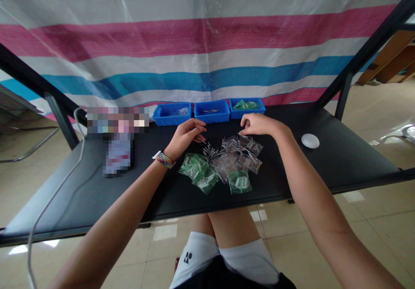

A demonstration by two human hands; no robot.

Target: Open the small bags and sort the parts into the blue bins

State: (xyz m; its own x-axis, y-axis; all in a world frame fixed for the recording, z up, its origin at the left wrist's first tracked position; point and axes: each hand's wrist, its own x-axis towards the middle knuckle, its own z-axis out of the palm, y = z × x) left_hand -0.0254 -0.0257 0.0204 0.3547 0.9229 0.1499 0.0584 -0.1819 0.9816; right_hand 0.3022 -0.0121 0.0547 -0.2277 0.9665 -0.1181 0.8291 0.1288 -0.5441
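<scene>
- A white cable (29, 250) trails across the bench (343, 155) at left, beside a blurred-out item (117, 157).
- Green packets (194, 167) lie nearest the front edge, crowding clear packets (223, 164) and loose metal pins (210, 151) between the hands.
- Left hand (183, 138) pinches a thin pin (202, 141); right hand (259, 124) bends over the pile, its grip unclear.
- A white rounded object (310, 141) sits well right.
- Behind, three blue bins (212, 117) stand before a striped sheet (207, 34).
</scene>
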